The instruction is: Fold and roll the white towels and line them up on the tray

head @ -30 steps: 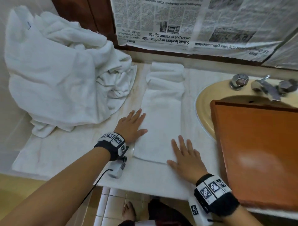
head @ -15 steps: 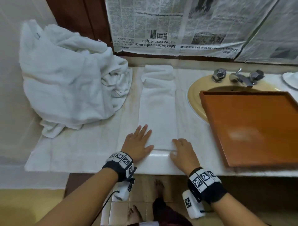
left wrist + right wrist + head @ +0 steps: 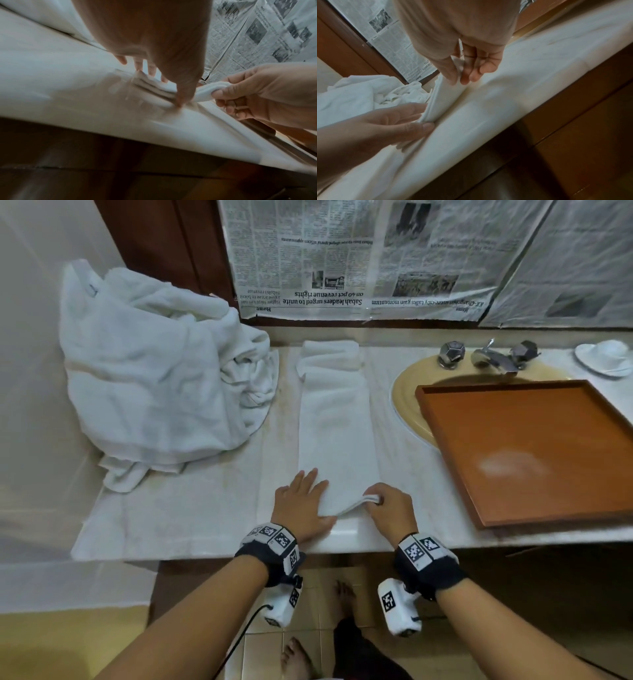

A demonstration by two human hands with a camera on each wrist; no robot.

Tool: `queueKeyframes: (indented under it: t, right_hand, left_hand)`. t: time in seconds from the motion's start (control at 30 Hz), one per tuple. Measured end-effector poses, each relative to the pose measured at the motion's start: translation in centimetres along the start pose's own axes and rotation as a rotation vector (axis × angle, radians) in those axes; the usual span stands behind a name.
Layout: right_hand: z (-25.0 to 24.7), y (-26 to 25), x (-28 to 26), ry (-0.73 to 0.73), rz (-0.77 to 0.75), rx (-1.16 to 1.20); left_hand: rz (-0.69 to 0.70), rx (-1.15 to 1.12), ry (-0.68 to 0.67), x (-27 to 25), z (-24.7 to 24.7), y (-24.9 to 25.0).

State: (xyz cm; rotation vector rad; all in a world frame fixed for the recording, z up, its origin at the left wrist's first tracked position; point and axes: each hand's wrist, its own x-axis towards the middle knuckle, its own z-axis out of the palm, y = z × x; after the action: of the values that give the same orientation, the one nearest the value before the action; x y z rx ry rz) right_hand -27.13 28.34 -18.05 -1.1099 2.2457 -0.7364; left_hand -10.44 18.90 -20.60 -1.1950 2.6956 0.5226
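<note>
Right hand (image 3: 388, 510) grip is pinching the near corner of the folded towel (image 3: 335, 422), which is lying lengthwise on the surface (image 3: 191, 508); left hand (image 3: 301, 508) is lying spread on it. Risk: layers slipping, roll starting skewed. Tray (image 3: 534, 453) is holding no towels.

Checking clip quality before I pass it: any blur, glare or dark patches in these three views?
Head view: mostly sharp, a pale glare patch on the tray, edges bowed by the wide lens. Left wrist view: counter edge smeared, lower half dark. Right wrist view: dim and soft.
</note>
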Motion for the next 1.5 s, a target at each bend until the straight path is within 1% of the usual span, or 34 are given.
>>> queueKeyframes:
  t: [0.13,0.23,0.3,0.4,0.5,0.6,0.67,0.77,0.83,0.9,1.0,1.07,1.13,1.23,1.37,1.43,1.47,1.5]
  right_hand:
    - [-0.1,0.8,-0.2,0.062,-0.025,0.037]
    - [-0.2,1.4,-0.2,0.063,-0.014,0.037]
    - [-0.3,1.8,-0.1,0.060,-0.025,0.066]
    - [-0.4,2.4,0.4,0.045,-0.058,0.039]
    - [-0.6,2.5,1.2,-0.035,-0.089,-0.043]
    - [-1.1,2.1,2.0,-0.097,-0.063,-0.084]
    - [-1.2,2.0,2.5,-0.105,-0.037,-0.088]
    - [-1.0,2.1,2.9,-0.105,0.030,-0.031]
    - [-0.8,2.0,3.0,-0.092,0.017,-0.055]
    - [-0.5,2.1,3.0,-0.061,-0.081,-0.182]
    - [-0.2,2.2,2.8,-0.056,-0.281,-0.306]
    - [-0.1,2.9,2.7,-0.078,-0.425,-0.319]
    - [-0.5,3.3,2.7,-0.111,-0.503,-0.333]
    - [-1.5,3.8,2.9,-0.213,-0.543,-0.394]
    - [-2.0,3.5,3.2,-0.266,-0.584,-0.451]
    - [-2.2,3.1,3.6,-0.273,-0.549,-0.422]
    - [-2.4,2.8,3.9,-0.264,-0.497,-0.388]
    - [-2.6,2.5,4.1,-0.253,-0.432,-0.341]
  left_hand:
    - [-0.025,-0.121,0.131,-0.6,-0.2,0.3]
    - [0.033,-0.158,0.267,-0.7,-0.1,0.0]
    - [0.058,-0.208,0.311,-0.9,0.0,-0.7]
    - [0.066,-0.331,0.282,-1.0,-0.1,-1.6]
    - [0.038,-0.417,0.253,-0.9,-0.5,-1.9]
    - [-0.022,-0.493,0.252,-0.7,-0.8,-2.1]
    - [-0.060,-0.524,0.244,-0.5,-1.0,-2.2]
    - [-0.075,-0.507,0.227,0.0,-0.9,-2.5]
    - [-0.057,-0.477,0.237,0.3,-0.5,-2.7]
    - [-0.018,-0.435,0.300,0.6,0.1,-3.1]
    - [0.099,-0.321,0.389,0.5,0.5,-3.6]
    - [0.182,-0.242,0.414,0.2,0.3,-3.9]
    - [0.248,-0.201,0.401,-0.2,0.0,-4.2]
    - [0.314,-0.141,0.342,-0.6,-0.4,-4.7]
    - [0.369,-0.059,0.303,0.2,-0.9,-4.9]
    - [0.351,-0.059,0.284,0.7,-1.1,-4.9]
    - [0.314,-0.101,0.286,0.9,-1.3,-4.7]
    - [0.250,-0.162,0.279,1.1,-1.7,-4.6]
